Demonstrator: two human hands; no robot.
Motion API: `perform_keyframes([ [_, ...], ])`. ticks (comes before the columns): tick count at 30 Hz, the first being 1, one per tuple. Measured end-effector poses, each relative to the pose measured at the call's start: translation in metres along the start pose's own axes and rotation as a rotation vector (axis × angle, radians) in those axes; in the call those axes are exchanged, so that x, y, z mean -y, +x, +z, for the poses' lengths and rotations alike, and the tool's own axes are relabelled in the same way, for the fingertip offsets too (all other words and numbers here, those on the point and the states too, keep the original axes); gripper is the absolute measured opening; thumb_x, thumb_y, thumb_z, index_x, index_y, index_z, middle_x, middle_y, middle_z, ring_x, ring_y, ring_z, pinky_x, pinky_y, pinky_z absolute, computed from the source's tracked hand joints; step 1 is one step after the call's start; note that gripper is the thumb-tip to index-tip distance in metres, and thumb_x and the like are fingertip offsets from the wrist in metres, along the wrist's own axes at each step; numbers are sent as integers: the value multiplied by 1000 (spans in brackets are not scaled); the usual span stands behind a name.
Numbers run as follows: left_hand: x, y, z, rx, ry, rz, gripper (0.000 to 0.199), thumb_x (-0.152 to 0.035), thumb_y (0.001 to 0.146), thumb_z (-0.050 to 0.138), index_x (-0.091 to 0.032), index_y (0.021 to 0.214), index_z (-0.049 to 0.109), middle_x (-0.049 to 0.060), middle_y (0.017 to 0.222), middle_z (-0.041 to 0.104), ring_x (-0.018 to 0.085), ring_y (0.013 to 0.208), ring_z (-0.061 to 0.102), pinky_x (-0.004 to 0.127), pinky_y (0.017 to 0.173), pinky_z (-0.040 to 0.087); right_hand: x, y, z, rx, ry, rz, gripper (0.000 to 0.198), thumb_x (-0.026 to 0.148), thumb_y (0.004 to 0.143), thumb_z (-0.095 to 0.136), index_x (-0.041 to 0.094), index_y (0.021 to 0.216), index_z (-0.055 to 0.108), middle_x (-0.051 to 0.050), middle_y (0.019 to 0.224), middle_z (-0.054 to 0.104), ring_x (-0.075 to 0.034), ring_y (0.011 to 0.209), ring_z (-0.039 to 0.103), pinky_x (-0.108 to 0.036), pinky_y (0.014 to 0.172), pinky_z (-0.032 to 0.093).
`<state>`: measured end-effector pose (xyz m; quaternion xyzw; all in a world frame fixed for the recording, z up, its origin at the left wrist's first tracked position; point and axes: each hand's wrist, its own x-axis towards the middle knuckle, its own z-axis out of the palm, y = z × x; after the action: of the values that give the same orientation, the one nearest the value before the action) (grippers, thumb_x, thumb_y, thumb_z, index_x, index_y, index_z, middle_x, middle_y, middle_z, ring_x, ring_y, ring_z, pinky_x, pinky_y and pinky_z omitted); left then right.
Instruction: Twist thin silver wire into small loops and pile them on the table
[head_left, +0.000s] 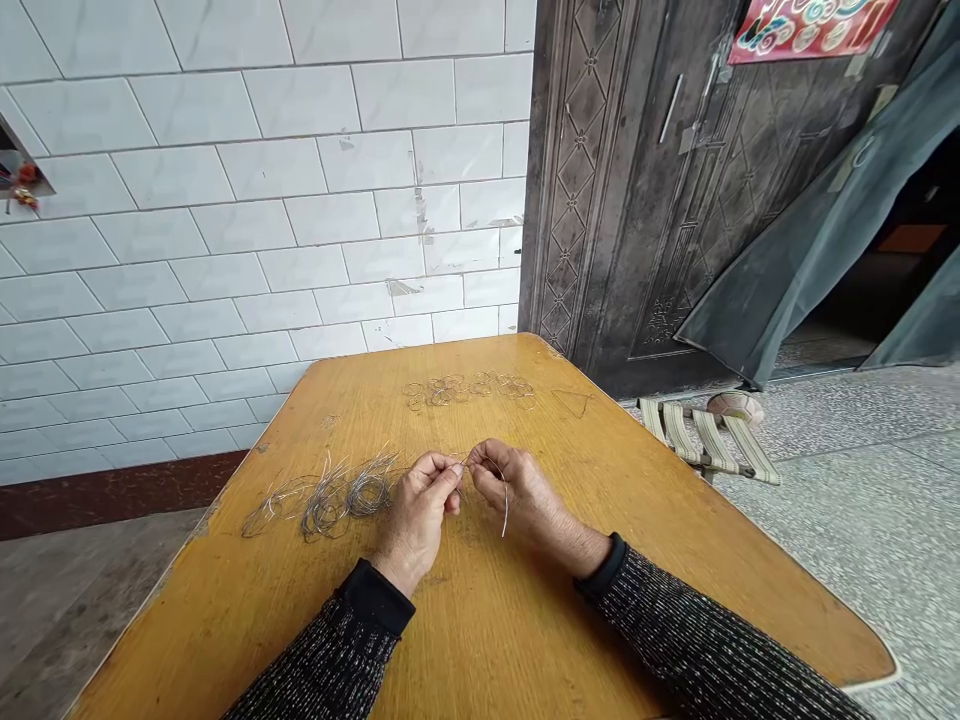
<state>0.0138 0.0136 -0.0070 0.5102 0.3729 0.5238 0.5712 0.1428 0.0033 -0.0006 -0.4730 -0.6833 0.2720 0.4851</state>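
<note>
A thin wire (505,505) runs between my two hands above the middle of the table, its loose end curving down past my right fingers. My left hand (421,505) pinches it between thumb and forefinger. The fingers of my right hand (517,488) are closed on the same wire, close to the left fingertips. Just left of my left hand lie tangled coils of silvery wire (367,490). Beyond my hands, several small wire rings (446,390) are spread in a row.
The wooden table (600,620) reaches to a white tiled wall (300,190). A bent wire triangle (574,402) lies near its far right edge. At the right are a dark carved door (637,200), a grey curtain (810,240) and a low strap stool (712,440).
</note>
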Motion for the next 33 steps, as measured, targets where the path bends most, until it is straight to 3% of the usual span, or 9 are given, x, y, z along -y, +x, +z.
perform_keyframes([
  [16,1,2,-4,19,39,-31,22,-33,66,65,-13,76,59,-3,57,50,6,49,43,20,49,35,3,-1,-5,71,108,100,7,9,68,46,15,65,48,7,49,38,-4,42,31,-16,40,24],
  [22,-1,0,-3,69,122,-54,25,-38,68,61,-14,64,55,-2,57,49,7,48,43,20,46,33,1,0,-3,72,86,124,7,12,71,45,15,67,49,7,46,40,-5,38,33,-16,39,25],
  [30,1,1,-5,17,180,110,21,-34,71,57,-16,62,52,-4,53,45,6,46,37,20,46,29,-1,-2,-2,9,-42,-49,9,18,77,47,16,70,51,6,48,38,-6,43,33,-17,42,26],
  [33,1,1,-5,0,219,134,21,-34,72,56,-16,63,51,-4,53,45,7,46,38,20,46,30,-4,-2,-1,-8,-35,-51,11,22,79,46,17,71,51,6,48,36,-6,43,32,-17,42,25],
])
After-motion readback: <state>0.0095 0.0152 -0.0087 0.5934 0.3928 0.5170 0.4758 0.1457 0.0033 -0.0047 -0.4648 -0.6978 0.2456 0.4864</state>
